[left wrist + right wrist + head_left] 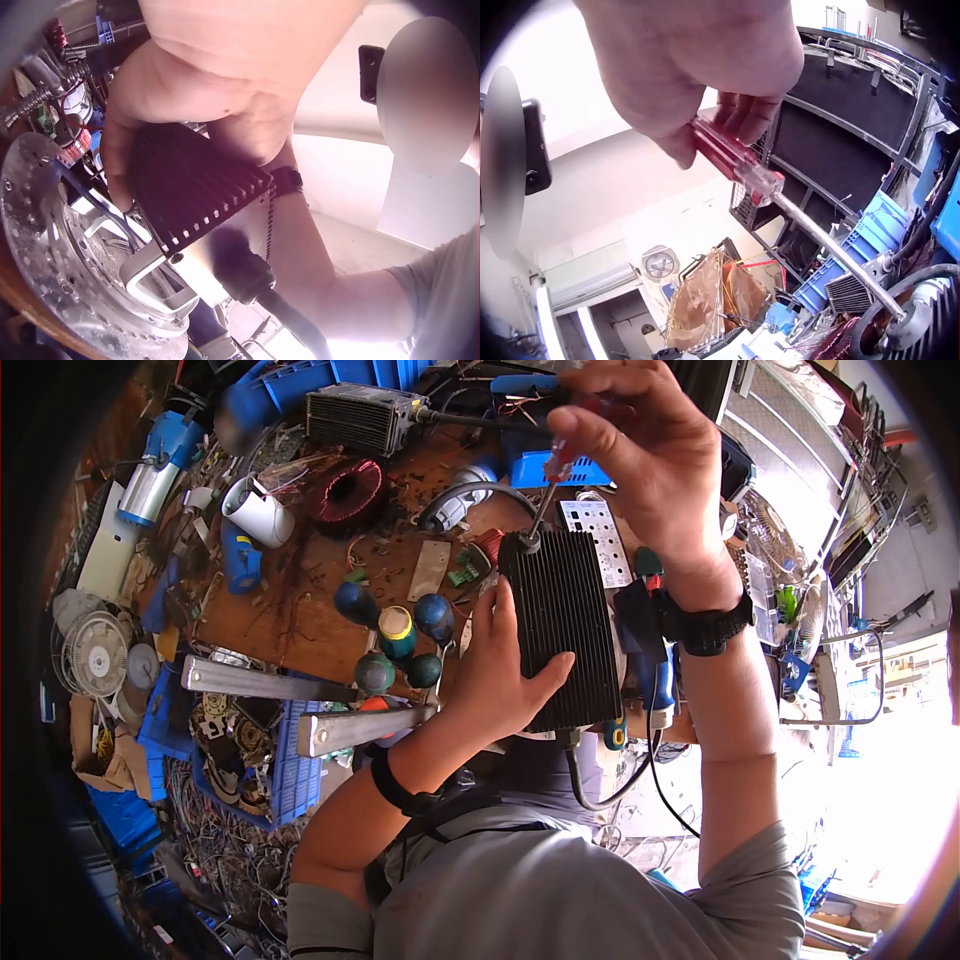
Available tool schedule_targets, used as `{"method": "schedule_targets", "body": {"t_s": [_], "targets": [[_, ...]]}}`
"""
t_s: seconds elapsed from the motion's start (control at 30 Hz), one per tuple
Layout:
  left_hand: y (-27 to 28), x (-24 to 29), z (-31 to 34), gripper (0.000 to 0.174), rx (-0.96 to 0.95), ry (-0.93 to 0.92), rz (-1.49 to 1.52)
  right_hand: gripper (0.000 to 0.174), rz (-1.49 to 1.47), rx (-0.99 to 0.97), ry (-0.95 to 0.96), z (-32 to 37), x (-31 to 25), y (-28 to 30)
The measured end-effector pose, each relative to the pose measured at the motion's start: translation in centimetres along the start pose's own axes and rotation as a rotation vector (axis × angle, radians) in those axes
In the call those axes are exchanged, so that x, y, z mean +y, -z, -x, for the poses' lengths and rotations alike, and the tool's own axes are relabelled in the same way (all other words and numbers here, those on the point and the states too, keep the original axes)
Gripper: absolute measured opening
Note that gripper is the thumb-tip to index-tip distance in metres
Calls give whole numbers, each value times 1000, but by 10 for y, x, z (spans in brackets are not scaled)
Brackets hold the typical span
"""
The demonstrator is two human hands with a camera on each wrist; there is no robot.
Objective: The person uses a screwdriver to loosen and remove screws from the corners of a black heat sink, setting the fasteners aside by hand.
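Observation:
A black finned metal case (560, 620) stands tilted in front of the person, a cable coming out of its near end. My left hand (500, 675) grips it from the left side, its thumb lying across the fins. My right hand (655, 470) is raised above the far end and holds a screwdriver (731, 157) by its clear red handle. The screwdriver's shaft slants down to the grey cable fitting (909, 324) on the case, where its tip meets the fitting. Under the case, the left wrist view shows a round perforated metal stand (45, 255).
Several round-topped tool handles (397, 630) stand left of the case, by two metal bars (365, 725). Farther back are a copper coil (348, 492), another finned case (362, 420) and a white cylinder (255, 510). A blue crate (300, 760) with parts stands at lower left.

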State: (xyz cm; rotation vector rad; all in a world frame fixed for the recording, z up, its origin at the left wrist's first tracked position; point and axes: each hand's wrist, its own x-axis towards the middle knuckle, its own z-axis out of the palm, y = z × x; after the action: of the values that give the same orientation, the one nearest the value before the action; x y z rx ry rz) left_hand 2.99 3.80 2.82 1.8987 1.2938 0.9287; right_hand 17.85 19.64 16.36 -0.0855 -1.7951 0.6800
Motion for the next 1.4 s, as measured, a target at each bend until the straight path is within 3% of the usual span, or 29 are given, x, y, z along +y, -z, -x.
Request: {"method": "schedule_targets", "body": {"t_s": [0.03, 0.07, 0.2, 0.5, 0.57, 0.6, 0.63, 0.7, 0.8, 0.93, 1.0, 1.1, 1.13, 1.17, 1.23, 1.4], "targets": [[0, 0, 0, 102, -1, 1, 2, 21, -299, -98, 363, -1, 20, 7], [0, 0, 0, 102, -5, 2, 15, 22, 12, 189, -376, 15, -38, -4], [-1, -1, 0, 102, 0, 7, -1, 23, 36, 242, -463, 2, -57, -13], [1, 0, -1, 103, -16, 3, 36, 24, 71, 188, -351, 3, -57, -20], [0, 0, 0, 102, -13, 10, 21, 22, 93, 160, -404, 11, -49, -12], [0, 0, 0, 102, -13, 14, 8, 22, 84, 255, -556, 11, -44, -10], [0, -1, 0, 102, -12, 14, 7, 22, 84, 255, -555, 10, -47, -8], [-1, -3, 0, 102, -2, -12, 22, 22, 83, 105, -491, 6, -58, -5], [-4, -8, -1, 103, 31, -100, -99, 21, -27, 164, -428, 3, -59, -9], [0, -3, -1, 103, 7, -74, -78, 20, -120, 172, -400, 4, -60, -15], [-1, -2, -1, 102, 2, -20, 31, 19, 142, 206, -259, 1, -58, -22], [-1, -2, 0, 101, 1, -23, 6, 19, -73, 227, -375, 5, -49, -11], [-1, -3, 0, 101, 1, -23, 5, 17, -369, -105, 333, -27, -14, -21], [-1, -4, -1, 102, 5, -46, -36, 17, -370, -106, 335, -19, -21, -18], [0, -4, -1, 103, 11, -68, -75, 16, 4, 265, -426, -2, -62, -20], [-1, -4, -1, 103, 11, -66, -79, 18, -26, 227, -388, 0, -56, -17]]}}
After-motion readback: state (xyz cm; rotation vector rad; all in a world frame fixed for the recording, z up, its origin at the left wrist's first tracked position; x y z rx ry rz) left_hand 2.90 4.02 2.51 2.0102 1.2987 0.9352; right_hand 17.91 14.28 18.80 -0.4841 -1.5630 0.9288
